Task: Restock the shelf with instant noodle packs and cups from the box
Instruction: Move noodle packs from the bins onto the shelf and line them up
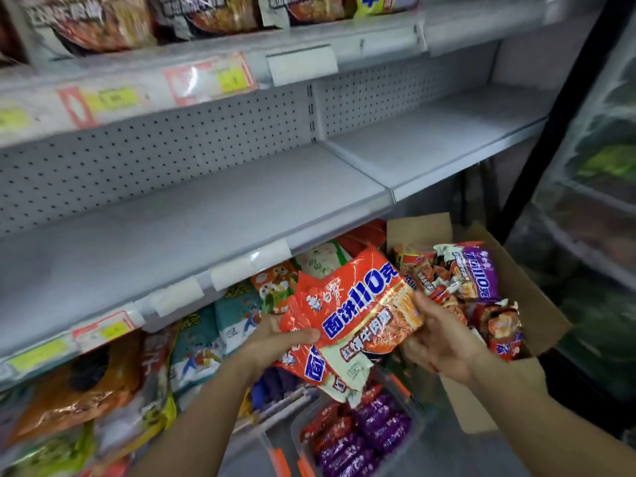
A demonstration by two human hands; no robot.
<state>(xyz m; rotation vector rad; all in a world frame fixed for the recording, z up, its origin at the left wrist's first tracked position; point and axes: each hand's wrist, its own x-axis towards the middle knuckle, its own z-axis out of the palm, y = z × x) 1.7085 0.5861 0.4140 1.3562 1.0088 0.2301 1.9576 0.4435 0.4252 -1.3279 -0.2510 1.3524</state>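
Far left, lower shelf: crowded orange, teal and white snack bags under yellow price tags.

Middle shelf: the bare grey metal shelf board with pegboard backing carries no stock; white label holders sit along its front lip.

Centre: the left hand grips the lower left edge of the shiny orange-red instant noodle packs, thumb curled over the top one. At least two packs overlap, held below the shelf lip, in front of the lower shelf.

Right of centre: the right hand pinches the packs' right edge, fingers curled beneath.

Below the hands: a clear plastic bin of purple and red wrapped packs.

Right: the open brown cardboard box, touching the right wrist, holds more red and purple noodle packs.

Far right: a dark-framed glass cabinet, blurred.
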